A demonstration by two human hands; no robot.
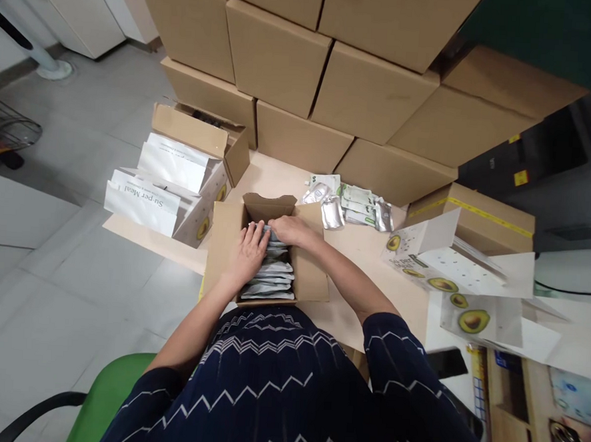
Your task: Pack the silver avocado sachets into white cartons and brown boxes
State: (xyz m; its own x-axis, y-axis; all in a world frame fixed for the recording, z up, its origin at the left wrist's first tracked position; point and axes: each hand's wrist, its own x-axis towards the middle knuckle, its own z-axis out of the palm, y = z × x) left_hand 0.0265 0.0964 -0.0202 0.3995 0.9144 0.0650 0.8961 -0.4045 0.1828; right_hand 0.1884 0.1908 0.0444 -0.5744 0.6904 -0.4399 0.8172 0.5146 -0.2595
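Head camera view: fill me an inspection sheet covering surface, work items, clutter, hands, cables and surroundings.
Surface: pale table, partly covered.
Work items: open brown carton holding a row of packets.
Clutter: loose pouches beyond the carton; printed boxes at left and right.
Hands: left hand lies over the packets, fingers extended; right hand reaches in, grip unclear.
Cables: thin dark line at right, possibly one.
Surroundings: stacked cartons, green chair.
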